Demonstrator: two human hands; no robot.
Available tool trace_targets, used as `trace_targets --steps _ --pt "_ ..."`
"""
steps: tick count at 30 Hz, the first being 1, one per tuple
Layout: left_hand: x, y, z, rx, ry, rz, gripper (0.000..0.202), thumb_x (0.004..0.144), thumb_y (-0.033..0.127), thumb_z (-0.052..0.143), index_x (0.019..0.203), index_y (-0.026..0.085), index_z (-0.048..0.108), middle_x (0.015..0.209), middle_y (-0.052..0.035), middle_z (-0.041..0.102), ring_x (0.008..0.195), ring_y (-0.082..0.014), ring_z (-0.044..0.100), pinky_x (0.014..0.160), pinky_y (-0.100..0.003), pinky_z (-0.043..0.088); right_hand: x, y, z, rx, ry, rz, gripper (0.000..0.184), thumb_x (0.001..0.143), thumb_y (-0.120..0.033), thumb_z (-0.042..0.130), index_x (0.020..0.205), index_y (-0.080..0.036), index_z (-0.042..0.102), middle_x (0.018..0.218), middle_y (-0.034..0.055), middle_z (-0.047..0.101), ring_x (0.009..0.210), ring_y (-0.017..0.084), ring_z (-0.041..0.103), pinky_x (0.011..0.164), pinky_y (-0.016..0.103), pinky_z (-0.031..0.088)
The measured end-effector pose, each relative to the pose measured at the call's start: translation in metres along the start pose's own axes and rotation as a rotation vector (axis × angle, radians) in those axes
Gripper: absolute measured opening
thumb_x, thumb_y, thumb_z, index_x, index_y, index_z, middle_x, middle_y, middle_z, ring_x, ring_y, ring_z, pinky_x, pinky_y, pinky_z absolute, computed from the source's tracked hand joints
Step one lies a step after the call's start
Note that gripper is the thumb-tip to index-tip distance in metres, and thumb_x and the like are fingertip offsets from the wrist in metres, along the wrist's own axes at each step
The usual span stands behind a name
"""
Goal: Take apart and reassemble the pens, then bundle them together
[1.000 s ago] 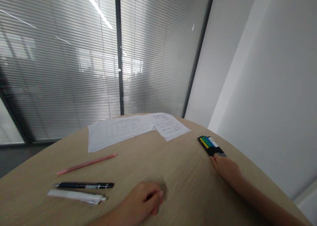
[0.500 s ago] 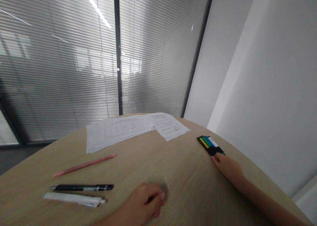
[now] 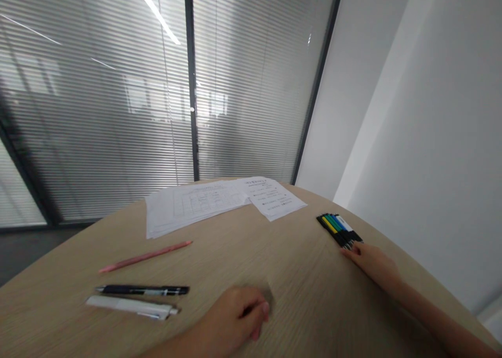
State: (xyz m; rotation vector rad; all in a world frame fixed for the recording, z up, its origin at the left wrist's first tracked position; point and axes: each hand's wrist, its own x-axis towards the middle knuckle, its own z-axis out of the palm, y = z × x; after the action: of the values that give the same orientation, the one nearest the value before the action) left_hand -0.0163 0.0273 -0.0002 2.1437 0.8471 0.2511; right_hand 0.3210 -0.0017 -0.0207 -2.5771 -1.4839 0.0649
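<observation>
My left hand rests in a loose curl on the light wood-grain table, holding nothing. Nearest to it, off to the left, lie a black pen and a white pen side by side. A pink pencil lies beyond them at a slant. My right hand lies flat at the right, its fingertips at the corner of a bundle of coloured markers with green, yellow, blue and white bands.
Stacked printed papers and a separate printed sheet lie at the table's far edge. The rounded table edge curves away on both sides. Behind it stand glass partitions with slatted blinds and a white wall.
The whole scene has shifted slightly right in view. Both hands and all the objects keep their places on the table.
</observation>
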Motion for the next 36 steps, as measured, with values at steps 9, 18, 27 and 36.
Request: trace_targets --steps 9,18,27,36 --pt "-0.001 -0.005 0.003 0.019 0.010 0.062 0.029 0.077 0.024 0.035 0.053 0.015 0.047 0.049 0.0035 0.044 0.049 -0.0079 0.041 0.052 -0.017 0.031 -0.041 -0.050 0.006 0.105 0.214 -0.373 0.030 0.078 -0.039 0.034 0.081 -0.017 0.054 0.076 0.0072 0.062 0.069 0.020 0.059 0.061 0.032 0.044" --pt "-0.003 -0.008 0.006 0.187 0.064 0.214 0.023 0.077 0.019 0.037 0.059 0.015 0.051 0.054 0.0019 0.051 0.051 -0.0083 0.046 0.050 -0.016 0.033 -0.097 -0.122 0.028 -0.009 0.107 -1.230 0.068 0.076 -0.050 0.041 0.123 -0.001 0.037 0.129 0.0178 0.033 0.120 0.025 0.027 0.095 0.036 0.032" --pt "-0.018 0.020 -0.013 0.608 -0.122 0.229 0.019 0.075 0.020 0.043 0.071 0.016 0.061 0.067 -0.0040 0.063 0.059 -0.0144 0.057 0.051 -0.020 0.038 -0.091 -0.125 0.043 -0.055 0.199 -1.342 0.066 0.078 -0.054 0.035 0.119 -0.003 0.043 0.125 0.0163 0.039 0.118 0.022 0.032 0.094 0.031 0.033" --pt "-0.050 0.034 -0.082 0.694 -0.133 0.000 0.024 0.060 0.013 0.053 0.079 0.023 0.064 0.070 0.0003 0.064 0.065 -0.0169 0.058 0.065 -0.027 0.043 -0.092 -0.127 0.040 0.016 -0.031 -1.267 0.066 0.079 -0.051 0.035 0.129 -0.008 0.029 0.132 0.0143 0.027 0.122 0.024 0.023 0.097 0.036 0.027"
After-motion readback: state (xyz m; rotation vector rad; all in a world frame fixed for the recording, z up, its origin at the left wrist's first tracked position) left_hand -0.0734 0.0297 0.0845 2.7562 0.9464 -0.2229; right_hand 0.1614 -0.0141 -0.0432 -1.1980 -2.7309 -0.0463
